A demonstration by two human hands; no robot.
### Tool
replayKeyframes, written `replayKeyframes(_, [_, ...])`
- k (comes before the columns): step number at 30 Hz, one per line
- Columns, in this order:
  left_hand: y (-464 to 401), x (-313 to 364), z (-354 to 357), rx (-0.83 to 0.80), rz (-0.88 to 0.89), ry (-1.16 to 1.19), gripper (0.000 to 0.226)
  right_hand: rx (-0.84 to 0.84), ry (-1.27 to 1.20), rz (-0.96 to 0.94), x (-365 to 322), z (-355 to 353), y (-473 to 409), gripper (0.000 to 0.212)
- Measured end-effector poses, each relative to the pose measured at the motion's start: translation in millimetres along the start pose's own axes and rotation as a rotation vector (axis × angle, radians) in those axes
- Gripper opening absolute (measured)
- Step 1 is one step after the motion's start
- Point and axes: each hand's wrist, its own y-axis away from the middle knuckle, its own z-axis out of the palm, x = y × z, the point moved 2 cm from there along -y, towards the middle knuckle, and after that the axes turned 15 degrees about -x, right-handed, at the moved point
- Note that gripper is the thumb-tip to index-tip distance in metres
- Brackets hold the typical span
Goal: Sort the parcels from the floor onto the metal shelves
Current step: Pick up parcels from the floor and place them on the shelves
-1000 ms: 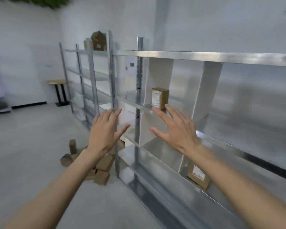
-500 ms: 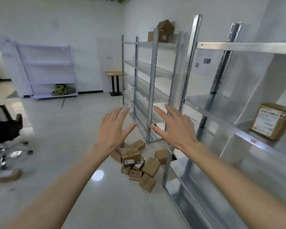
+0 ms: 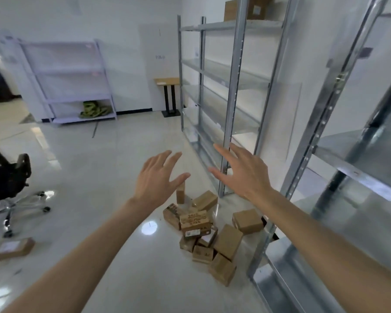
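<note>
White walls and a glossy pale floor (image 3: 81, 168) frame the scene, and metal shelves (image 3: 233, 91) are ranged along the right side, their galvanised uprights running from floor level to above the view. Most of the shelf boards in view are seen bare; only on the top board of the farther bay are a few cardboard boxes (image 3: 251, 7) made out, so the sorting is judged to be at an early stage. A heap of brown parcels (image 3: 203, 231) is left on the floor just beside the foot of the nearest upright, some flat, some tipped on edge, one standing upright at the back; this closeness to the shelving is probably meant to keep each carry short. A single stray parcel (image 3: 13, 248) is seen well apart at the left, near a black office chair (image 3: 7, 184). Both arms are stretched forward above the pile. The left hand (image 3: 156, 177) and the right hand (image 3: 244, 172) are held empty with fingers spread and relaxed, palms turned down and slightly towards each other, nothing being touched. Such a posture is read as readiness for a two-handed pick-up, for which a reach downward would be required.
</note>
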Motion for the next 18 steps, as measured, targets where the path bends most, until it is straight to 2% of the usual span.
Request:
replayKeyframes(4, [-70,-34,33,-0.041,-0.026,0.047,0.071,-0.054,-0.055,0.02,21,32,-81,0.077])
replayKeyframes(10, [-172,-102,87,-0.088,0.026,0.083,0.077,-0.113,-0.065,0.062,31,78,-197,0.075])
replayKeyframes(18, [-279,-205,186,-0.206,0.074,0.14,0.075,-0.218,-0.077,0.179,40,181,-321,0.076])
